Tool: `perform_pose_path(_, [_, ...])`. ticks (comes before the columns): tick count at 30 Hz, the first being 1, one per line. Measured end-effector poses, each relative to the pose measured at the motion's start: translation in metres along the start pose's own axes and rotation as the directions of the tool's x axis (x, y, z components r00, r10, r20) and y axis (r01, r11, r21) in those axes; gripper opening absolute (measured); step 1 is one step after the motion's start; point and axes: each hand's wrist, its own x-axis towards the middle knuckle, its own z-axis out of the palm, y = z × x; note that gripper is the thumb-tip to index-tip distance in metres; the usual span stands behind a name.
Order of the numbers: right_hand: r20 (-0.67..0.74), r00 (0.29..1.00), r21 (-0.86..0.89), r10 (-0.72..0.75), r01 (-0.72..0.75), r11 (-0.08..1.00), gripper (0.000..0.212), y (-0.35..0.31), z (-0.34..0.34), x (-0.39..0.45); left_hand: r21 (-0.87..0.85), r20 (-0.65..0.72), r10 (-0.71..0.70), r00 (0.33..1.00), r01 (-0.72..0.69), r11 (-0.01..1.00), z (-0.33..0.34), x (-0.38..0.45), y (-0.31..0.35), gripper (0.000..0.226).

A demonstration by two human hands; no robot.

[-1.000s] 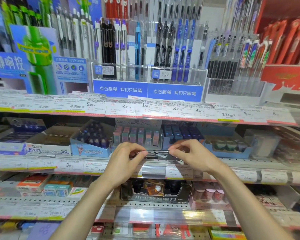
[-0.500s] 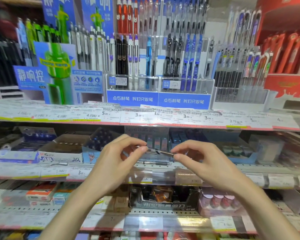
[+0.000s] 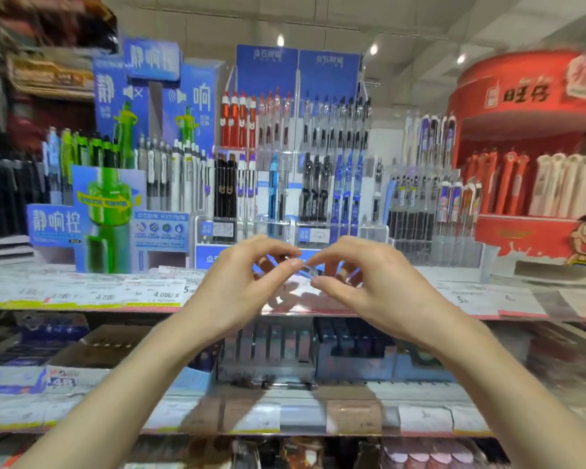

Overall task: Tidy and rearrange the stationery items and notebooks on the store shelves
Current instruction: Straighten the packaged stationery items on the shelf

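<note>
Both hands are up in front of the pen displays. The left hand [image 3: 237, 282] has thumb and forefinger pressed together on one end of a slim pen [image 3: 303, 267], and the right hand [image 3: 376, 282] pinches the other end the same way, other fingers curled loosely behind. The pen lies roughly level between the two pinches, just in front of the clear acrylic pen rack [image 3: 291, 228] with its blue front strip. Held at both ends like that, it looks as if the person is checking it or lining it up before slotting it back among the upright pens; a two-handed pinch keeps something that thin from rolling or dropping.

Directly behind, black pens [image 3: 225, 191] and blue pens [image 3: 347, 194] stand in their own slots, sorted by colour, which is probably the order this one has to match. To the right stands the red display stand [image 3: 528, 130] with orange and white pens; to the left, the blue-and-green promo stand [image 3: 105, 211].

Now the hard part. The pen is mostly hidden by the fingertips, and what shows is pale and smeared by motion, so its colour and type I cannot tell. The price labels [image 3: 156, 292] along the shelf edge are blurred, barely readable. The boxes on the lower shelf [image 3: 268, 350] are soft and shadowed, contents unclear, and both forearms are cut off at the bottom of the view.
</note>
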Motion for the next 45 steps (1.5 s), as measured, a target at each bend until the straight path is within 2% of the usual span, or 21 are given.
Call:
perform_pose_path(3, [-0.004,1.000,-0.119,0.002,-0.003,0.993,0.018,0.004,-0.008,0.009,0.051,-0.025,0.052,0.998,-0.051,0.997,-0.001,0.017,0.000,0.019])
perform_pose_path(5, [-0.056,0.998,-0.153,0.030,-0.039,0.987,0.017,0.010,-0.015,0.013,0.147,-0.059,0.102,0.993,-0.093,0.985,-0.003,0.025,-0.006,0.022])
perform_pose_path(7, [-0.186,0.979,-0.071,0.083,-0.097,0.993,0.017,0.015,-0.020,0.018,0.272,-0.103,0.167,0.981,-0.133,0.953,-0.003,0.032,-0.014,0.022])
perform_pose_path(10, [-0.376,0.907,0.132,0.190,-0.151,0.980,0.021,0.014,-0.021,0.036,0.438,-0.119,0.245,0.962,-0.171,0.882,0.003,0.041,-0.025,0.027])
perform_pose_path(14, [-0.519,0.809,0.305,0.277,-0.128,0.944,0.027,0.011,-0.019,0.072,0.486,-0.108,0.232,0.967,-0.152,0.861,0.013,0.047,-0.031,0.033])
perform_pose_path(17, [-0.565,0.764,0.346,0.311,-0.123,0.930,0.026,0.008,-0.017,0.095,0.514,-0.103,0.235,0.967,-0.151,0.845,0.014,0.046,-0.033,0.033])
perform_pose_path(23, [-0.573,0.761,0.261,0.305,-0.184,0.948,0.028,0.008,-0.005,0.107,0.503,-0.104,0.218,0.970,-0.138,0.853,0.015,0.048,-0.034,0.032])
perform_pose_path(29, [-0.624,0.701,0.294,0.345,-0.199,0.935,0.027,0.008,-0.010,0.112,0.483,-0.121,0.223,0.967,-0.139,0.865,0.016,0.049,-0.039,0.032])
perform_pose_path(32, [-0.604,0.727,0.256,0.325,-0.209,0.944,0.027,0.006,-0.004,0.112,0.476,-0.124,0.228,0.966,-0.143,0.868,0.016,0.049,-0.039,0.032])
perform_pose_path(38, [-0.464,0.809,0.164,0.361,-0.322,0.933,0.031,0.013,0.011,0.111,0.458,-0.130,0.230,0.965,-0.147,0.877,0.016,0.048,-0.040,0.031])
perform_pose_path(41, [-0.443,0.818,0.070,0.366,-0.376,0.924,0.032,0.014,0.014,0.108,0.451,-0.134,0.230,0.964,-0.147,0.880,0.017,0.049,-0.042,0.031])
perform_pose_path(45, [-0.454,0.802,0.061,0.388,-0.406,0.912,0.032,0.015,0.016,0.106,0.442,-0.138,0.230,0.963,-0.148,0.885,0.018,0.049,-0.043,0.032])
